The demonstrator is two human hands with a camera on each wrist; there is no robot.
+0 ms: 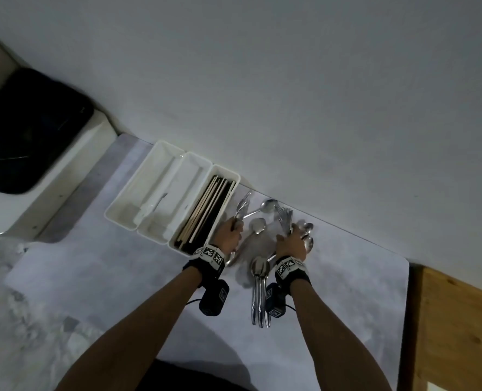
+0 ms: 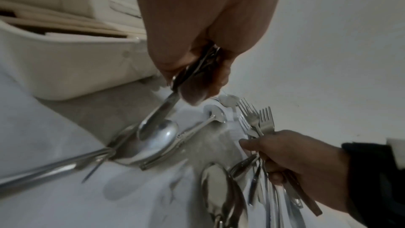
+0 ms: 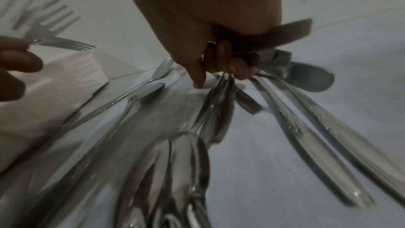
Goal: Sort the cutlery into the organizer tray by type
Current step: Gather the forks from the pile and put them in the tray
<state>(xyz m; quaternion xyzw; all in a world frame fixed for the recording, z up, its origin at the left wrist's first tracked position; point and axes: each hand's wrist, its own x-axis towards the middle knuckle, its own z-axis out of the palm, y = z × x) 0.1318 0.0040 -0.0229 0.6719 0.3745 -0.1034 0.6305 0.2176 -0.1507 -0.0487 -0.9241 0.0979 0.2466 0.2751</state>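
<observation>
Home kitchen: pale marbled counter (image 1: 93, 277) against white wall (image 1: 290, 80), sink basin (image 1: 31, 131) at left, cutlery organizer tray (image 1: 160, 153).

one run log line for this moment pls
left hand: grips forks | right hand: grips forks | spoons: loose on table | organizer tray: chopsticks in right compartment

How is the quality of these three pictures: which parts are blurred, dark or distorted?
Head view: dim overall, sharp enough; the white trays and wall line bend from the wide lens. Left wrist view: the spoons near the lens smear, while the forks in the right hand read clearly. Right wrist view: dark, strongly motion-blurred, with glints on the handles.
</observation>
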